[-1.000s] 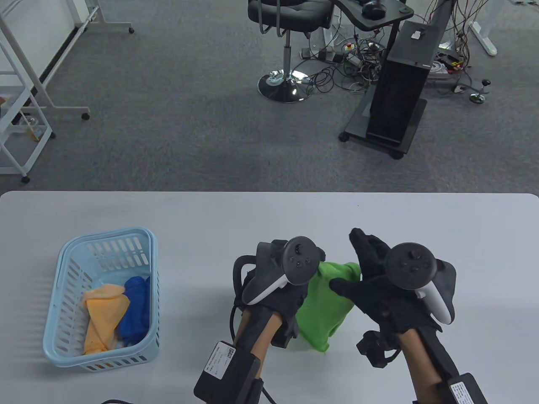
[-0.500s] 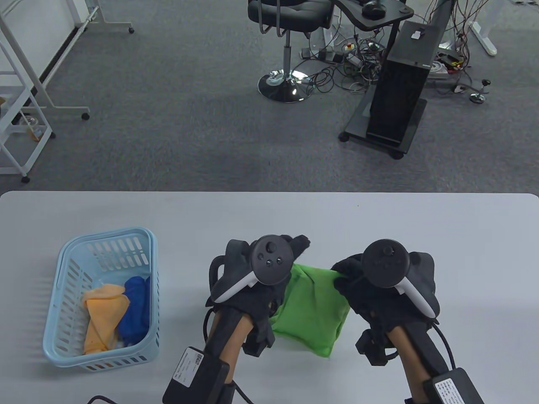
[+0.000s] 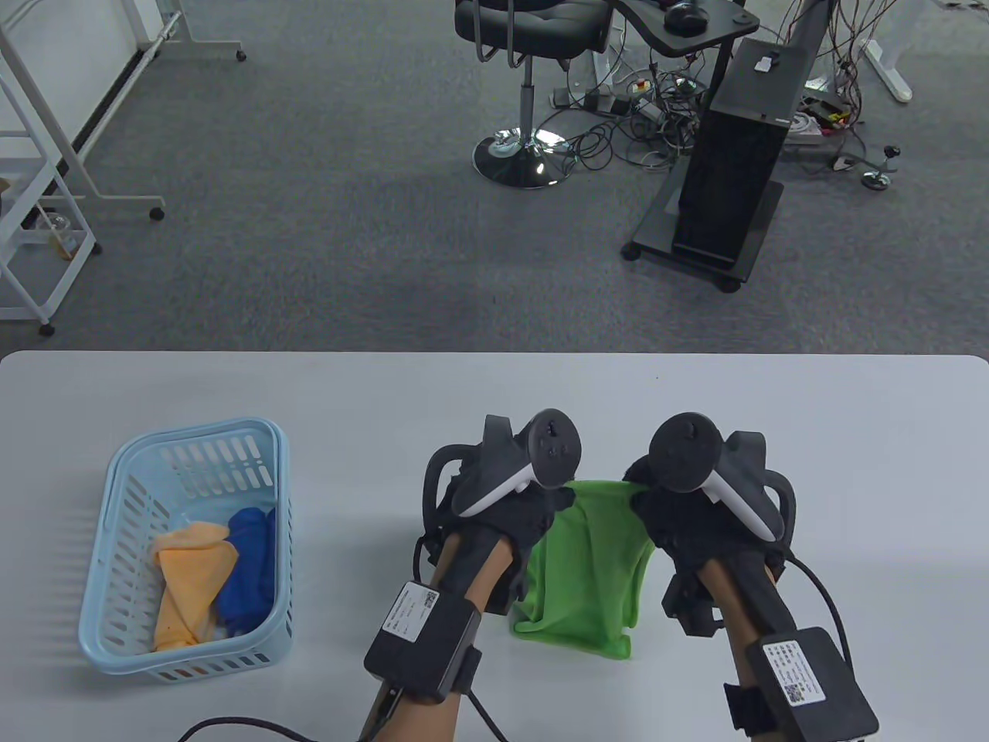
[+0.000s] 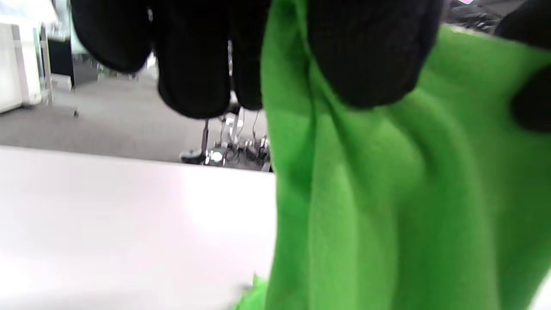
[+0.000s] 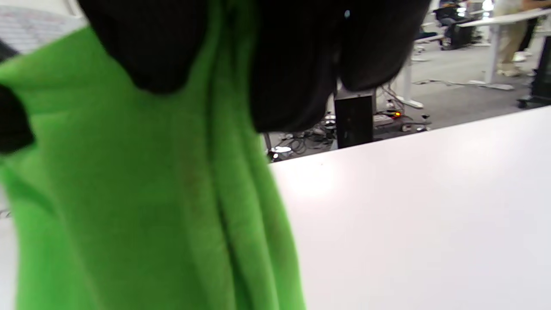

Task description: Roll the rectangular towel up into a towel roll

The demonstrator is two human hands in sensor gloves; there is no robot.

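Pinching the upper left corner of the green towel (image 3: 591, 560), the left hand (image 3: 510, 514) has its gloved fingers (image 4: 370, 51) curled over the cloth's edge, as the left wrist view shows close up. The right hand (image 3: 688, 514) does the same at the upper right corner, its fingers (image 5: 146, 43) closed on the fabric in the right wrist view. Each hand carries a tracker on its back, and the two hands sit near each other with the towel's top edge stretched between them.

From that edge the towel hangs in loose vertical folds, held up off the white table (image 3: 850, 464); its lower hem looks to reach the tabletop near the front edge, between the two forearms. It is unrolled.

Well to the left on the table stands a light blue basket (image 3: 124, 626) with slotted walls. Inside it lie an orange cloth (image 3: 185, 580) and a blue cloth (image 3: 249, 568), crumpled and touching each other.

Beyond the far edge of the table is grey carpet, with a black office chair (image 3: 529, 31), a black stand on castors (image 3: 726, 178) and a tangle of cables (image 3: 641, 124) on the floor.
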